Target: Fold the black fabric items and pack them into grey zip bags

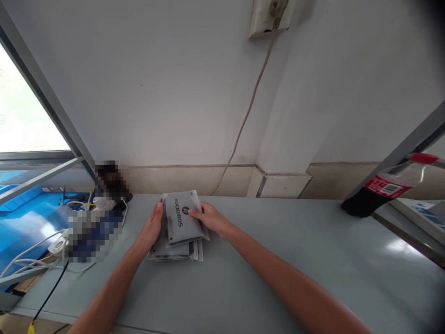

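A stack of flat grey packages in clear plastic sleeves (174, 250) lies on the grey table. The top package (181, 222) bears the word ROCKBROS and a dark round logo, and it sits askew over those beneath. My right hand (210, 217) grips its right edge, with the thumb on top by the logo and the other fingers partly hidden. Against the stack's left side, my left hand (153, 226) is held upright, closed along the edge; its fingertips are partly out of sight.
The grey table (278, 260) runs along a wall. A cola bottle with a red cap (389, 185) leans at the right by a metal post. White cables and a power strip (57, 246) lie at the left near a blurred patch and a blue surface (24, 220). A cord (248, 109) hangs from a wall socket (269, 18).
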Motion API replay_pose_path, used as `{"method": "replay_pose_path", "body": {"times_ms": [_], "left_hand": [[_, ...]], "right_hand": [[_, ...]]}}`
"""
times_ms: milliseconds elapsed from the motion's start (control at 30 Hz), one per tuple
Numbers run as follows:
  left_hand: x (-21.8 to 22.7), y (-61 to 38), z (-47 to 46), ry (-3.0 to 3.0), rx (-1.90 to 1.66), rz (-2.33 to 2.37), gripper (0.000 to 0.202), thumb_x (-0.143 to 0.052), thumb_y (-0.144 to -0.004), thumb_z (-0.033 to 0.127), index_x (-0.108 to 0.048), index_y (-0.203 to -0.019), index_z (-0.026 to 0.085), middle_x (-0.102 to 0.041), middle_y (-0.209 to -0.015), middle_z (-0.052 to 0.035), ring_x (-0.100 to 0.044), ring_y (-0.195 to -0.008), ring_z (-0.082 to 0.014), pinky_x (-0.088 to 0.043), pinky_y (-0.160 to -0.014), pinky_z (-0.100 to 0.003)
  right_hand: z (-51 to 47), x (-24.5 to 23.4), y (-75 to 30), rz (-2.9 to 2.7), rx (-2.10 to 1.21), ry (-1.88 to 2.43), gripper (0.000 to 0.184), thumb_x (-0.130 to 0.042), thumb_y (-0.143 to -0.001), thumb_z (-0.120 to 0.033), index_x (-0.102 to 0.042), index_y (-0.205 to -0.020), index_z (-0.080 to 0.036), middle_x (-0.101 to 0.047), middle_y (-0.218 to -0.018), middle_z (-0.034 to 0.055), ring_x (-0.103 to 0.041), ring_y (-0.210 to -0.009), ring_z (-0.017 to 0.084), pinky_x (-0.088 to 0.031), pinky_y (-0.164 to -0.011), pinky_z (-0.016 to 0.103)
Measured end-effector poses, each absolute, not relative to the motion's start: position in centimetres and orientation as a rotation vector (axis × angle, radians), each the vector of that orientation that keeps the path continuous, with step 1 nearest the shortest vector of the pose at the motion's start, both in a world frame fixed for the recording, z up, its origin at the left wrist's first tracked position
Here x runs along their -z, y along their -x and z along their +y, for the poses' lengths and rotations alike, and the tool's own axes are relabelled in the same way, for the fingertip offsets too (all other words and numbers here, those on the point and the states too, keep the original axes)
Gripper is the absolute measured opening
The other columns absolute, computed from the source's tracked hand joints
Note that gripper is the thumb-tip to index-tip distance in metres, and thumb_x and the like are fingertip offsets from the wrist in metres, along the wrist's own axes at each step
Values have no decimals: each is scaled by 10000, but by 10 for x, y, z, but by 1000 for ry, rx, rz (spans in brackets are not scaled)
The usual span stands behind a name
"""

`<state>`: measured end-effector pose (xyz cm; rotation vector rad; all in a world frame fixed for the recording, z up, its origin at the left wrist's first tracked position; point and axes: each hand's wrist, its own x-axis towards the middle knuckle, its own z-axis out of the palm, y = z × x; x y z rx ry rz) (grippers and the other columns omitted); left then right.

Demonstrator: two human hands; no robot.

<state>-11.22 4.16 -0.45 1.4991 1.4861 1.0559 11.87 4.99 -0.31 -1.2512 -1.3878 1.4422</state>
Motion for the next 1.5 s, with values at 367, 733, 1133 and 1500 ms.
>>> {"method": "replay_pose_path", "body": {"times_ms": [367,733,1133,1500], "left_hand": [[12,117,40,-1655,-773,1604,998,-555,-903,745,-134,-1640,221,-248,-1693,-161,-294,-1541,-343,-293,-1240,-482],[-50,41,-6,-2846,-515,1085,333,-428,-1073,416,-628,-1286,256,-643,-1380,-71,-431,-1467,-275,-195,-1274,-502],[-40,64,12,-2754,-246,1103,425,-616,-958,541,-662,-686,219,-734,-933,-70,-682,-1095,-298,-299,-1212,-458],[-19,3,0,-2177,-571,1203,424,-401,-1044,535,-566,-1278,222,-707,-1033,-82,-669,-940,-273,-485,-823,-367]], "right_hand": [[12,11,-203,-1117,-1576,1200,269,-712,-901,-396,-672,-1111,-232,-777,-1183,99,-743,-1073,281,-611,-942,415],[9,17,-268,-1251,-1275,1368,276,-695,-889,-462,-700,-1060,-245,-788,-991,41,-725,-938,279,-571,-803,389],[8,33,-264,-1337,-1076,1349,380,-637,-864,-610,-579,-960,-247,-719,-959,34,-651,-861,233,-487,-736,331],[-27,-2,-241,-1680,-1369,1097,355,-624,-932,-609,-594,-989,-259,-684,-923,-2,-633,-808,192,-510,-712,305]]}}
